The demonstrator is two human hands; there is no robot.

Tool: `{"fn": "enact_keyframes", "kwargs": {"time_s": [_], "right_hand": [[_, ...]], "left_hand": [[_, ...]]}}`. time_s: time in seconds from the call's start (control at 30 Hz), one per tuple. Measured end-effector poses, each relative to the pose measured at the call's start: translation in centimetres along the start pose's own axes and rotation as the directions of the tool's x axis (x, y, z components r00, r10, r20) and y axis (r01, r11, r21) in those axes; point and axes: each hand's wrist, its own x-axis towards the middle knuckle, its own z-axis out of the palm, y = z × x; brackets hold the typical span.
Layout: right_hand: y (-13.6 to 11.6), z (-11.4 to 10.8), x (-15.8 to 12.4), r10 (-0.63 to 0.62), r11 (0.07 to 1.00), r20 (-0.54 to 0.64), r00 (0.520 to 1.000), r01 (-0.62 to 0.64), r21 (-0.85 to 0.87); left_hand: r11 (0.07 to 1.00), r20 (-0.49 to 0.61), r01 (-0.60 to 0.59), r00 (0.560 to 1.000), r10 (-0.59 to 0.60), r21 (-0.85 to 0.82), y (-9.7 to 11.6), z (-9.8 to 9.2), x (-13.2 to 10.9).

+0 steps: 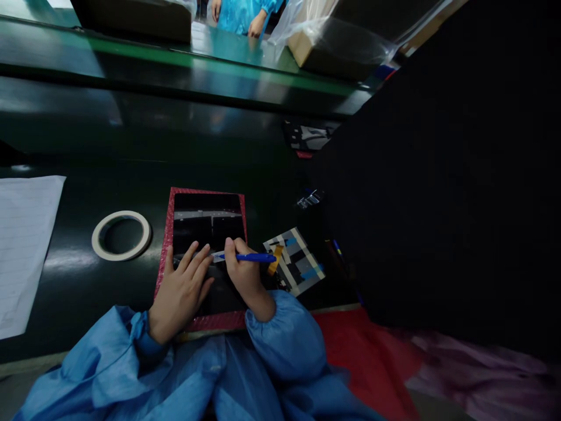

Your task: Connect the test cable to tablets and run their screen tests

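A dark glossy screen panel (205,234) lies on a pink bubble-wrap sheet (165,257) in front of me. My left hand (184,286) rests on the panel with its fingers spread, the fingertips close to a small pale strip (218,256) on the glass. My right hand (245,275) is closed around a blue pen (256,257), whose tip points left at that strip. Whether the tip touches the strip I cannot tell. Right of the panel lies a flat part with taped strips (302,272), partly behind my right wrist.
A roll of cream tape (97,238) and a lined paper sheet (26,234) lie to the left. A large black surface (438,204) fills the right side. Cardboard boxes (302,47) wrapped in plastic stand across the back, where a person in blue (239,14) is partly visible.
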Motion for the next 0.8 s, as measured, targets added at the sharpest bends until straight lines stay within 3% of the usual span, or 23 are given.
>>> {"fn": "enact_keyframes", "kwargs": {"time_s": [0.57,0.73,0.8], "right_hand": [[0.05,-0.2,0.11,0.015,0.997,0.048,0.999,-0.018,0.069],[0.15,-0.27,0.0,0.151,0.98,0.01,0.989,-0.151,0.128],[0.15,-0.2,-0.02,0.133,0.987,-0.007,0.991,-0.132,0.096]], "left_hand": [[1.0,-0.004,0.0,1.0,0.0,-0.002,0.05,-0.05,-0.01],[1.0,0.003,0.0,1.0,0.0,0.005,0.02,-0.01,-0.02],[1.0,0.005,-0.004,1.0,0.004,0.008,0.02,0.01,-0.01]]}}
